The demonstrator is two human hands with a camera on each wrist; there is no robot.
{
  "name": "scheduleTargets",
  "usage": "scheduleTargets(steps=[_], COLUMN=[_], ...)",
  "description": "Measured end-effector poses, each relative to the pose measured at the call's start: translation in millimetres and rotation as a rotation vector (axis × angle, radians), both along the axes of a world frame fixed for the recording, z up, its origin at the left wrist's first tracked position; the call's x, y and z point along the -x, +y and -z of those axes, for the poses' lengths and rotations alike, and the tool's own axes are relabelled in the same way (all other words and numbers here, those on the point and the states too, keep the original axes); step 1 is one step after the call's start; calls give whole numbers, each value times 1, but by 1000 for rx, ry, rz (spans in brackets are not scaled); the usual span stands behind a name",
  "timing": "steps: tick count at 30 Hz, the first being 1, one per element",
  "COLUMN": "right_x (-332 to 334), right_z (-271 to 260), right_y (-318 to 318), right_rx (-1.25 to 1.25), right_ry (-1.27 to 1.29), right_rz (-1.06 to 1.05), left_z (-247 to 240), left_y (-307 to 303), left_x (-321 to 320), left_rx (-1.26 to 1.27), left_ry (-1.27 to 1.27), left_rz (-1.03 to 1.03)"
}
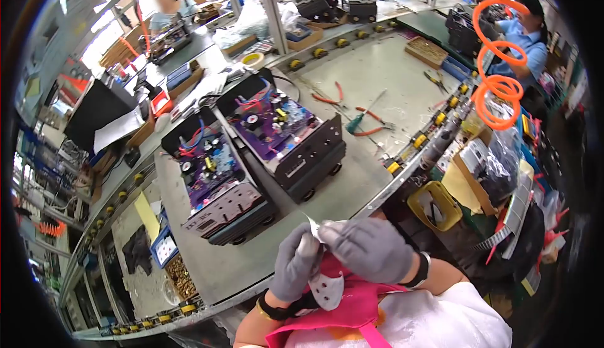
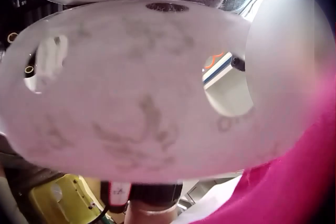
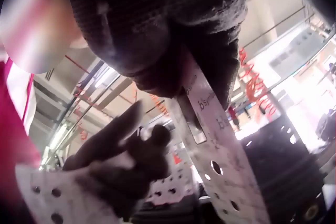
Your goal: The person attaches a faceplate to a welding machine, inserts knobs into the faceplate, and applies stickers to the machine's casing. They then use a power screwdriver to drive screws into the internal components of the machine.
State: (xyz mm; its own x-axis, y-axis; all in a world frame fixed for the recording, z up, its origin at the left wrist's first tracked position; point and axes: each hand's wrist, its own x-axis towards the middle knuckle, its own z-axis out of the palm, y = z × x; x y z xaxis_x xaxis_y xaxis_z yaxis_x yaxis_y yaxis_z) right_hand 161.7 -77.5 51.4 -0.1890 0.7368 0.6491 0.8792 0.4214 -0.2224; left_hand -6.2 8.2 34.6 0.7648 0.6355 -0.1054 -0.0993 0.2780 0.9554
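Both hands wear grey gloves and are close together before the chest in the head view. The left hand (image 1: 293, 265) grips a white perforated sheet (image 1: 328, 291), which hangs below its fingers. Thumb and fingers of the right hand (image 1: 372, 249) pinch a white piece at the top. From the right wrist, the right hand (image 3: 168, 29) holds a printed white strip (image 3: 226, 174) with a slot and holes; the left hand (image 3: 126, 158) is beside it with a holed white piece (image 3: 63, 198). The sheet (image 2: 121, 92) fills most of the left wrist view.
Two open black units with purple circuit boards, one left (image 1: 214, 178) and one right (image 1: 283, 128), stand on the bench. Pliers (image 1: 371, 121) and a green-handled screwdriver (image 1: 355, 123) lie beyond. A yellow bin (image 1: 434, 206) stands at right; an orange coiled hose (image 1: 497, 96) hangs there. People sit farther off.
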Motion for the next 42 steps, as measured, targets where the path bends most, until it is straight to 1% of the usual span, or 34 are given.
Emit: scheduleTargets(steps=[1,4,5,8,11,14,17,18,20,23,27,29,31,32,34,35,38,40,42], right_x=[11,21,22,22,22,19,22,22,19,18,18,19,21,22,23,24,16,-13,-40], right_z=[-1,9,17,16,19,19,16,16,16,17,20,15,20,22,24,26,52,43,62], right_y=[4,12,15,15,16,17,18,18,19,19,23,22,27,29,28,27,33,41,45], right_rx=[25,14,-6,40,49,35,27,34,48,61,7,1,-3,-7,123,189,290,294,188], right_ry=[28,205,288,361,362,276,206,232,284,267,176,106,275,358,628,762,1280,1643,1752], right_rz=[16,-14,-54,-79,-69,-63,-7,-24,-61,-57,-37,-23,-88,-119,-144,-155,49,57,70], left_z=[-2,4,10,21,23,19,21,22,23,28,20,14,8,10,18,14,18,12,24], left_y=[-2,-5,-7,-8,-9,-8,-8,-7,-7,-7,-7,-5,-3,-3,-2,0,1,9,19], left_x=[-5,1,2,1,-2,-4,-5,-5,-5,-4,-1,4,6,7,8,14,17,36,79], left_rx=[12,220,260,191,190,205,202,196,196,212,293,187,51,4,-93,21,56,221,389], left_ry=[-18,-149,-183,-255,-259,-238,-201,-188,-246,-309,-328,-216,-88,-92,-100,-58,-319,-653,-797], left_rz=[-93,-153,-178,-191,-197,-205,-215,-216,-197,-167,-176,-216,-272,-288,-319,-261,-399,-431,-510])
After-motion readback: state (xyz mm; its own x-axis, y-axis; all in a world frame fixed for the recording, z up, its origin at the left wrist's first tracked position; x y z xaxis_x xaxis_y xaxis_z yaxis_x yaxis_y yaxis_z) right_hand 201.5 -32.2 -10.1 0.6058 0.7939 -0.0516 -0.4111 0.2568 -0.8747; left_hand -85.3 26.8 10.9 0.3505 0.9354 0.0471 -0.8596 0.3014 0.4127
